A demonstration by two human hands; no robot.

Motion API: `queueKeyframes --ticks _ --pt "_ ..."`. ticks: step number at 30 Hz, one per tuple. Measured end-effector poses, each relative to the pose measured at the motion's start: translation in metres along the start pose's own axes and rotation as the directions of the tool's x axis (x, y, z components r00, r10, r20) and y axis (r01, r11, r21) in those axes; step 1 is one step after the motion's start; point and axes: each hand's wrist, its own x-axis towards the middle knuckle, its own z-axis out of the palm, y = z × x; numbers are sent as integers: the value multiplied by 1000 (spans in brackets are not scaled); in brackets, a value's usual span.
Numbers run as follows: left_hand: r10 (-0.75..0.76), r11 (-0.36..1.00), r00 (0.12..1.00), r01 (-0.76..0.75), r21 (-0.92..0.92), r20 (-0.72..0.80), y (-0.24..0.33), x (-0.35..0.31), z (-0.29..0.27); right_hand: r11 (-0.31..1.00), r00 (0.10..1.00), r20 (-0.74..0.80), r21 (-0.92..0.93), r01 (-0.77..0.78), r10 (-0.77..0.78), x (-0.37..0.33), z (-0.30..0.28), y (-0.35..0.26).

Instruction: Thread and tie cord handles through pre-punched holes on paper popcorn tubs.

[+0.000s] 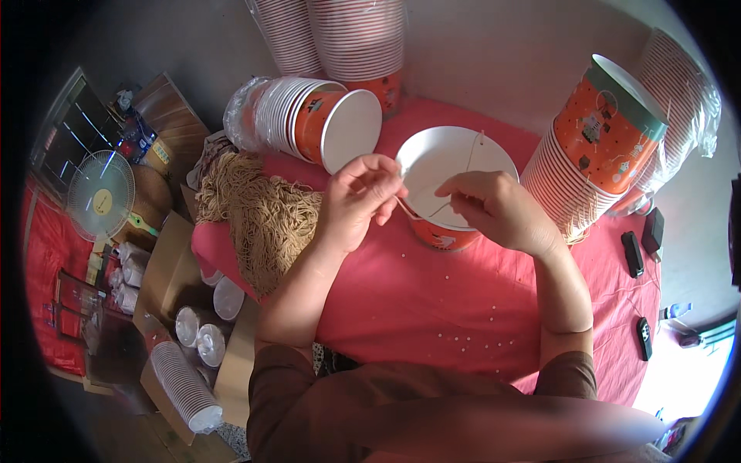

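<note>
Bucket [431, 167] is standing beneath right hand [505, 210] and just beside left hand [357, 197], both pinching cord [471, 154]; far-rim attachment is appearing done, near-side attachment seemingly remaining unfinished.

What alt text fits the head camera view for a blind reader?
A person's left hand and right hand hold a thin tan cord over a round orange paper bucket with a white inside, on a red tablecloth. A tangled heap of tan cords lies to the left; a stack of orange patterned paper buckets stands to the right.
</note>
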Motion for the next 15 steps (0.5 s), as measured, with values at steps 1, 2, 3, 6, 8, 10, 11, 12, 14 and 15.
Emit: queueKeyframes --ticks 1,2,3,6,8,10,11,12,14,15 --pt "-35 999 999 35 31 14 1 -1 2 1000 1000 -1 0 -1 1 0 0 0" --pt "-71 996 997 69 62 27 1 -2 4 999 998 -41 18 46 -45 0 1 1" --pt "-63 992 998 65 110 -20 -2 -3 7 995 992 -83 34 93 -90 0 2 1" --pt "-56 949 998 65 308 -39 -1 -8 15 973 967 -131 46 228 -221 0 6 -5" --pt "-72 941 997 74 329 -19 2 -11 20 968 965 -124 64 242 -233 0 4 -13" --pt "-58 926 998 49 374 12 1 -15 21 962 962 -116 85 259 -249 0 5 -16" --pt "-57 926 998 49 375 9 0 -17 23 959 958 -127 88 268 -256 1 8 -15" --pt "41 890 999 -52 454 34 -2 -18 27 957 955 -137 91 277 -264 1 9 -15" --pt "79 810 992 -119 574 95 4 -20 32 959 958 -138 101 265 -251 1 9 -18" --pt "78 811 992 -119 573 95 3 -20 32 960 961 -139 112 255 -239 1 9 -18"
